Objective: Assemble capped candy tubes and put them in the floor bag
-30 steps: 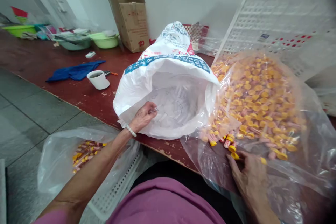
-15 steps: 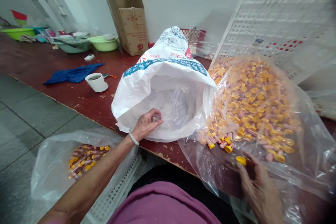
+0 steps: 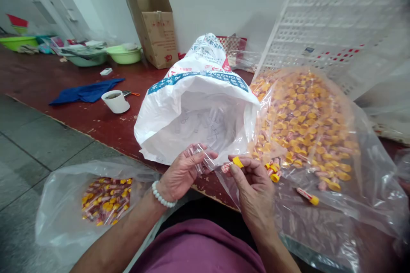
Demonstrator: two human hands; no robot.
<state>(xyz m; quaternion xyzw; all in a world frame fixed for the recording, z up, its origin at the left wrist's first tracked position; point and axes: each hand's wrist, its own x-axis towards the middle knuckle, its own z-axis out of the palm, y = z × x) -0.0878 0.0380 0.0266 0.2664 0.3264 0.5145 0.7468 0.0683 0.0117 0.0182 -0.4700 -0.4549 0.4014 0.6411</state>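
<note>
Clear plastic tubes [image 3: 206,160] lie in the fingers of my left hand [image 3: 182,170], their ends pointing right; I cannot tell how many. My right hand [image 3: 253,183] pinches a yellow-capped piece [image 3: 237,162] with a red and white printed body, held close to the tubes' ends. Behind both hands the white printed sack [image 3: 160,128] gapes open, with more clear tubes [image 3: 214,123] inside. On the right a clear bag [image 3: 368,145] holds a heap of yellow-capped pieces [image 3: 307,115]. One loose yellow-capped piece [image 3: 307,196] rests on its plastic near my right hand.
At lower left a plastic bag [image 3: 60,196] holds filled yellow-capped tubes [image 3: 107,200]. A white cup [image 3: 115,102] and a blue cloth [image 3: 86,91] lie on the red table [image 3: 96,121]. Behind stand a cardboard box [image 3: 160,34], green basins [image 3: 124,55] and a white perforated crate [image 3: 323,21].
My left hand has come out of the sack's mouth with clear tubes. My right hand has moved left from the clear bag, carrying a yellow-capped piece, and the hands are now close together.
</note>
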